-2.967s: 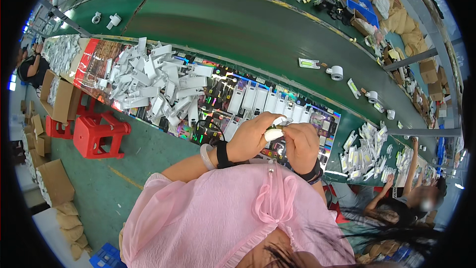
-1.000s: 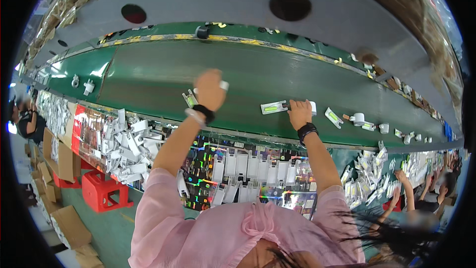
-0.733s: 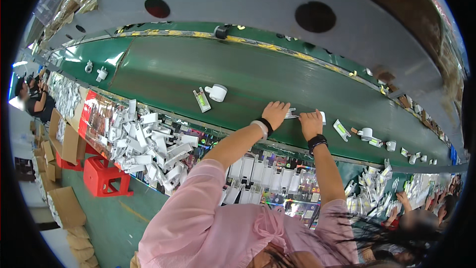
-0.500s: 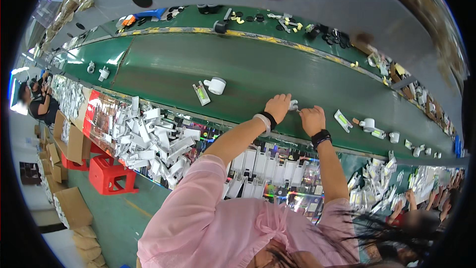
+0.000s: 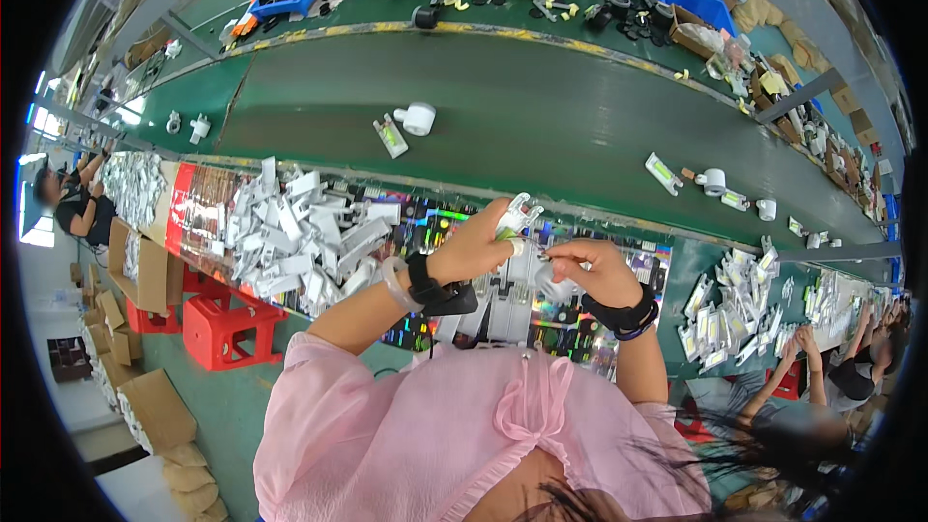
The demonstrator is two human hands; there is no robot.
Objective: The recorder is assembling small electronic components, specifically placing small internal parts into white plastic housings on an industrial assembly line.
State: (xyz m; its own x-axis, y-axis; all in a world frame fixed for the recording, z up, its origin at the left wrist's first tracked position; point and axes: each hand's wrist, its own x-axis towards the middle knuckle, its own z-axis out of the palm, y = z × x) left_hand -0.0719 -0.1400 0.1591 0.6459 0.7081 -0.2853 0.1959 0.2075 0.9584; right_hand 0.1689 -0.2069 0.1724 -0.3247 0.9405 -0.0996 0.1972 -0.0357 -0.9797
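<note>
My left hand (image 5: 472,249) is closed around a white plastic part (image 5: 520,216), whose pronged end sticks up past the fingers. Just right of it my right hand (image 5: 597,269) pinches thumb and fingers together close to the part; what lies between those fingertips is too small to make out. Pale, rounded shapes show below and between the hands, blurred against the shiny patterned table (image 5: 416,222). Flat white pieces (image 5: 483,314) lie under my hands. To the left rises a heap of white plastic housings (image 5: 295,232).
Beyond the table runs a green conveyor belt (image 5: 522,106). On it lie a white cylindrical piece (image 5: 417,119), a forked white part with a green strip (image 5: 391,136) and several more at right. Another heap (image 5: 730,304) sits right. Red stools (image 5: 232,324) stand left; co-workers (image 5: 82,208) work at both sides.
Both hands have come back from the belt's near edge to above the table, close to my body. The view has tilted, showing more of the far bench.
</note>
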